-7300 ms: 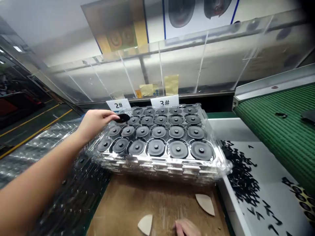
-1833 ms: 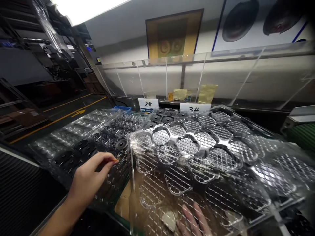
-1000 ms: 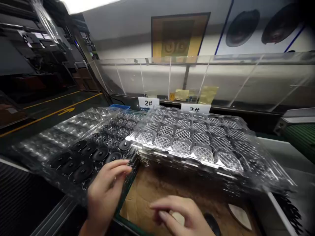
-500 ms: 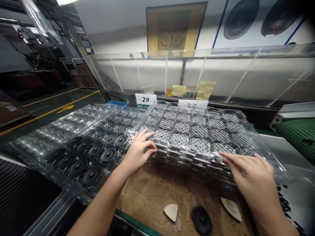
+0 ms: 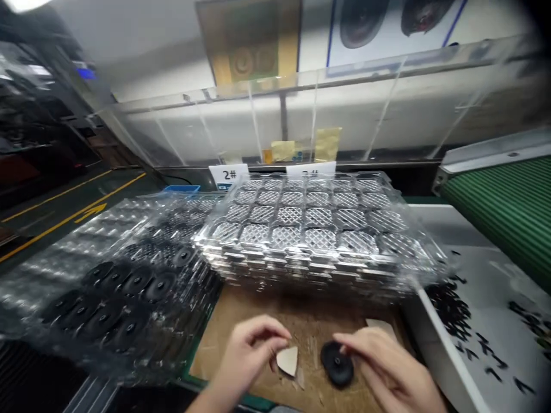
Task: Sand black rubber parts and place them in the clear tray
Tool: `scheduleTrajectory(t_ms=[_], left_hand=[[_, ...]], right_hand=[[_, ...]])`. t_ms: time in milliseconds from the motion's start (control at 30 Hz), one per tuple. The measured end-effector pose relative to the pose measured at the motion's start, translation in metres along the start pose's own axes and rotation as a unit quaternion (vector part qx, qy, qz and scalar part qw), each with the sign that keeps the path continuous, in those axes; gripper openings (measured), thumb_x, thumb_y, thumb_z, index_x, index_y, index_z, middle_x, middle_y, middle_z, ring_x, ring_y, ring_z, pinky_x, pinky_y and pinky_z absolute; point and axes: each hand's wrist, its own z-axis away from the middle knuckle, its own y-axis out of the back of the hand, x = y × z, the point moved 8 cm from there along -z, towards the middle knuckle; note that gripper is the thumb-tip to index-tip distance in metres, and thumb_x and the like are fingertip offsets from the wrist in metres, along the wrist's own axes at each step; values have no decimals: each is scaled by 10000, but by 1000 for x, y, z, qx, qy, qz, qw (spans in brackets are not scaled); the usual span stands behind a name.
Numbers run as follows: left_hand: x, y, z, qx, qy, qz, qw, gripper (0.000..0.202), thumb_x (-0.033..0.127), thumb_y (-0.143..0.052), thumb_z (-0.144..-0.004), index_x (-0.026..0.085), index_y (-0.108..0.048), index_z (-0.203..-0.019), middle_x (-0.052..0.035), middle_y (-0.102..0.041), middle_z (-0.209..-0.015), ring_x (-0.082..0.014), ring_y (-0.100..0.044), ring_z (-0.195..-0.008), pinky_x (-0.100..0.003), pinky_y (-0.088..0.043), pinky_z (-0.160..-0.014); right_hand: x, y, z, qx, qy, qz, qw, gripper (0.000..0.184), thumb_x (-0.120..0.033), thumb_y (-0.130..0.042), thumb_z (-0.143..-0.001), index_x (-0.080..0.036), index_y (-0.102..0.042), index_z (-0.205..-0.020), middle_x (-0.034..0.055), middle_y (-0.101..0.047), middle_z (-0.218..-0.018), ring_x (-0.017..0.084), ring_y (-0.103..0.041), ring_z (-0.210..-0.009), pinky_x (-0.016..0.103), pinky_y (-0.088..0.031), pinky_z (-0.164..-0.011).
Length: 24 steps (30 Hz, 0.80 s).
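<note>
My left hand (image 5: 253, 355) is low over the brown board, fingers curved, with a small gap between thumb and forefinger. Its thumb is right by a cream-coloured, fan-shaped piece (image 5: 287, 361) that lies on the board. Opposite, my right hand (image 5: 387, 364) has its fingertips closed on the upper edge of a round black disc (image 5: 338, 367) with a small hub at its centre. The disc still rests on the board. Part of a second cream piece (image 5: 382, 328) shows behind my right hand.
Behind my hands is a stack of clear plastic trays (image 5: 301, 252). On the left, another clear tray holds several black discs (image 5: 103, 318). A white bin (image 5: 447, 344) with small black parts stands at right, beside a green ribbed conveyor (image 5: 508, 195). The brown board (image 5: 228, 310) has a green edge.
Both hands have left the front edge of the clear tray stack and come down toward me, to the cream piece and the black disc. The view has turned to the right.
</note>
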Motion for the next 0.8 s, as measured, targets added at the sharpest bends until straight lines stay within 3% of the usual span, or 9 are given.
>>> scheduleTrajectory(t_ms=[67, 167, 333, 533, 800], left_hand=[[-24, -44, 9, -60, 46, 45, 996, 232, 391, -651, -724, 164, -615, -747, 21, -568, -557, -120, -533, -417, -240, -475, -369], [-46, -101, 19, -133, 87, 81, 984, 222, 385, -628, -741, 178, -549, -735, 23, -537, -615, -117, -529, -494, -232, -481, -410], [-36, -165, 22, -235, 70, 59, 968, 139, 288, -604, -760, 180, -563, -683, 23, -557, -605, -111, -530, -538, -215, -460, -524], [-16, -198, 16, -294, 8, -17, 956, 98, 251, -639, -736, 190, -607, -667, 7, -621, -628, -128, -547, -608, -211, -433, -601], [-28, -212, 25, -315, -18, -60, 947, 87, 271, -607, -768, 203, -611, -715, -4, -647, -666, -139, -568, -622, -216, -448, -606]], right_hand=[[13, -16, 24, 6, -69, -62, 996, 285, -148, -557, -850, -291, -627, -1086, -14, -691, -823, 129, -653, -741, 168, -515, -660], [36, -25, 64, 78, -195, -109, 972, 236, -216, -571, -855, -290, -652, -1063, -6, -701, -832, 132, -662, -732, 172, -511, -676], [52, -10, 118, 162, -321, -107, 927, 130, -321, -613, -832, -240, -707, -871, 10, -674, -734, 138, -630, -652, 185, -488, -609], [56, 21, 138, 187, -354, -66, 914, 127, -265, -628, -818, -188, -676, -729, 15, -641, -701, 133, -619, -665, 185, -471, -619], [71, 23, 152, 195, -382, -53, 902, 171, -213, -574, -826, -179, -645, -674, 3, -608, -658, 128, -580, -630, 208, -434, -599]])
